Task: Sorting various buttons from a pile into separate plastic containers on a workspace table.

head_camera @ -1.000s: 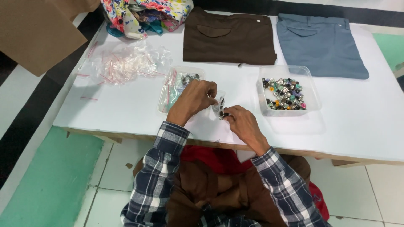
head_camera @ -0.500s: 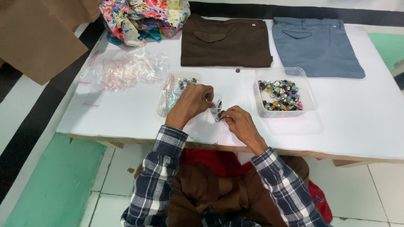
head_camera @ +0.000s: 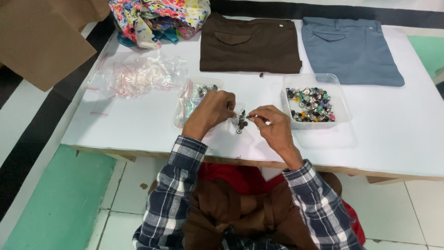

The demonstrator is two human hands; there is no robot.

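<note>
Two hands over white table (head_camera: 393,139). Left hand (head_camera: 210,111) and right hand (head_camera: 273,122) both pinching edges of one small clear bag (head_camera: 241,119), a few dark buttons showing inside; bag between the hands, near front edge, just left of clear tub (head_camera: 342,99). One tub, full of mixed buttons (head_camera: 310,104), too many to count. One more small clear bag of buttons (head_camera: 194,97) under and behind left hand. One heap of empty clear bags (head_camera: 138,74), count unclear. Two folded trousers at far edge: one brown (head_camera: 249,44), one blue-grey (head_camera: 351,48). One loose button (head_camera: 261,74) just in front of brown pair. One flowery cloth bundle (head_camera: 157,16) at far left corner. One brown cardboard sheet (head_camera: 41,37) off left edge.

Versus half a second earlier: same grip, same spot, hands close together as before; layout unchanged; only slight camera shift.

Held bag hanging mouth up, stretched left to right between fingertips; long axis hard to tell, too small and see-through.
</note>
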